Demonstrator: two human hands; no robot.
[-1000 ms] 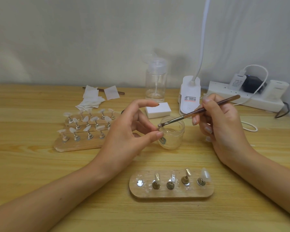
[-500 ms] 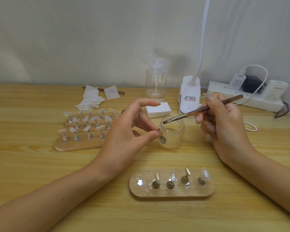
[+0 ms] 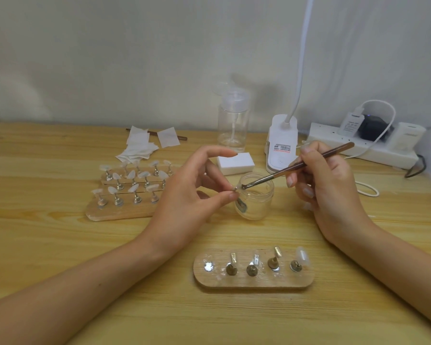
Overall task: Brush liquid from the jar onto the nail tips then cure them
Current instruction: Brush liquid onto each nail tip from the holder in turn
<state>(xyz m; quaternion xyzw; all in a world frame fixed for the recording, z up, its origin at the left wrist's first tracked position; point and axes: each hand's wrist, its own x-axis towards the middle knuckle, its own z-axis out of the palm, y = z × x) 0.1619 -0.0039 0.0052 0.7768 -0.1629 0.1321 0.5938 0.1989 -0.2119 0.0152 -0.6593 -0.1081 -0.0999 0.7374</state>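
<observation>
We note right hand [image 3: 331,192] gripping brush [image 3: 296,165], bristles at glass jar [image 3: 256,205] mouth; left hand [image 3: 184,202] pinching small metal stand [image 3: 234,188]; lamp-base label [image 3: 282,148] unreadable.

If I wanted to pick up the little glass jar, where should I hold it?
Probably round its side wall, below the rim, from the near side. The jar stands upright with its mouth open, and the brush held by the right hand reaches over the rim, so a grip from above might bump it.
</observation>
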